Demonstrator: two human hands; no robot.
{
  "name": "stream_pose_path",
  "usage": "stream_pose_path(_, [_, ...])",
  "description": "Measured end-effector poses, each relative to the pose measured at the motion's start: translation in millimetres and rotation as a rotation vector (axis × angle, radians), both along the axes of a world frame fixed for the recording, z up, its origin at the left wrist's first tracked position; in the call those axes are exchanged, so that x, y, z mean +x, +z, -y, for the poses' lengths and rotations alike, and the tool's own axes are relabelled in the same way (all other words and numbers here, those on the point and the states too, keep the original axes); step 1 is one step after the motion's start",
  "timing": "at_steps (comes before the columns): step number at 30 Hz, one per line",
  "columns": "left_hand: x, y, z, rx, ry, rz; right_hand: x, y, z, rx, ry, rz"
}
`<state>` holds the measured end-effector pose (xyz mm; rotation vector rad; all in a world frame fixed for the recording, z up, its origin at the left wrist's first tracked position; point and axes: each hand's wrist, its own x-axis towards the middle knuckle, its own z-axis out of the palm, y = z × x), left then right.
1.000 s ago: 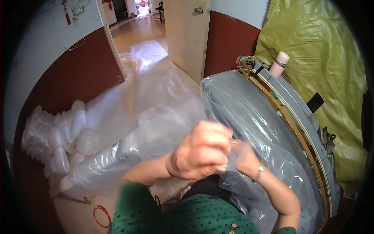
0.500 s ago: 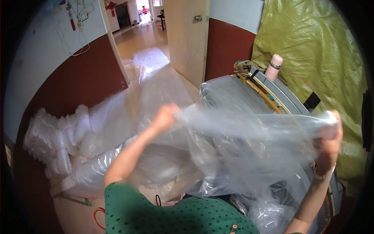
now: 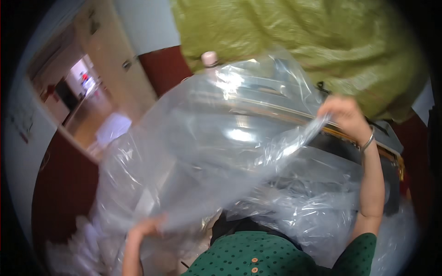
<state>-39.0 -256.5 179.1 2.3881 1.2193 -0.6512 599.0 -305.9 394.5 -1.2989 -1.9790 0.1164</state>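
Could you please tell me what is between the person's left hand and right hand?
In the head view, a clear plastic sheet spans the stretch between the left hand and the right hand.

Grey surface (image 3: 335, 157) strewn with crumpled clear film (image 3: 306, 204)

We see the film lie in shiny folds across the near part, an orange-yellow strip (image 3: 341, 135) along the far side, and a pink bottle (image 3: 210, 58) at the back, its base obscured.
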Motion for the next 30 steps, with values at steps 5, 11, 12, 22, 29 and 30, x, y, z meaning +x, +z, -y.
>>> stream_pose_path(5, [110.3, 12.7, -39.8, -0.156, -0.052, 0.082, 27.5, -69.9, 107.9, -0.802, -0.166, 0.568])
stream_pose_path(11, [362.7, 124.6, -62.6, 0.223, -0.527, 0.751, 31.2, -118.9, 163.6, -0.795, -0.152, 0.311])
stream_pose_path(12, [406.9, 122.8, -59.7, 0.311, -0.627, 0.884, 31.4, -123.2, 167.1, -0.795, -0.147, 0.279])
stream_pose_path(22, [617.4, 96.8, -38.5, -0.746, -0.436, 0.968, 46.7, -126.0, 198.7, -0.67, -0.064, -0.17])
stream_pose_path(29, [584.6, 143.2, -4.3, -1.155, -0.443, 1.389, 93.8, -131.2, 147.0, -0.313, -0.328, -1.064])
stream_pose_path(30, [582.6, 142.6, -3.6, -1.165, -0.439, 1.394, 90.3, -137.1, 132.5, -0.352, -0.309, -1.189])
